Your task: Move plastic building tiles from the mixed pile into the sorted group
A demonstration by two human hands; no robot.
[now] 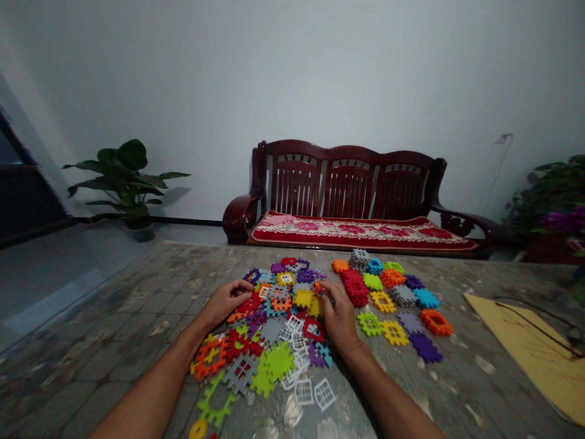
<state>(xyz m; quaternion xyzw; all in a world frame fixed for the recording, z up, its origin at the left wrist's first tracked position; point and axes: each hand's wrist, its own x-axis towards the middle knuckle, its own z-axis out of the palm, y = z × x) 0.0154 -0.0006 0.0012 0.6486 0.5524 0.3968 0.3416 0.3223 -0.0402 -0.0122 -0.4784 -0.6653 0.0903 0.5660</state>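
A heap of colourful notched plastic building tiles [272, 329] spreads across the table between my hands. My left hand [227, 300] rests at the heap's left edge, beside red tiles [249, 305], its fingers bent and the thumb apart, with nothing seen in it. On the right side of the heap, my right hand [339, 317] has its fingers curled around a small orange-red tile [319, 288], partly hidden by them. Yellow tiles [304, 298] lie just left of those fingertips. White window-frame pieces [299, 347] are scattered toward the near side.
Sorted tiles in small stacks and singles, such as a red stack [354, 288] and a purple tile [425, 347], stand to the right. Farther right lies a yellow sheet [525, 353] with a dark cable. Behind the table [114, 341] is a wooden bench [347, 183].
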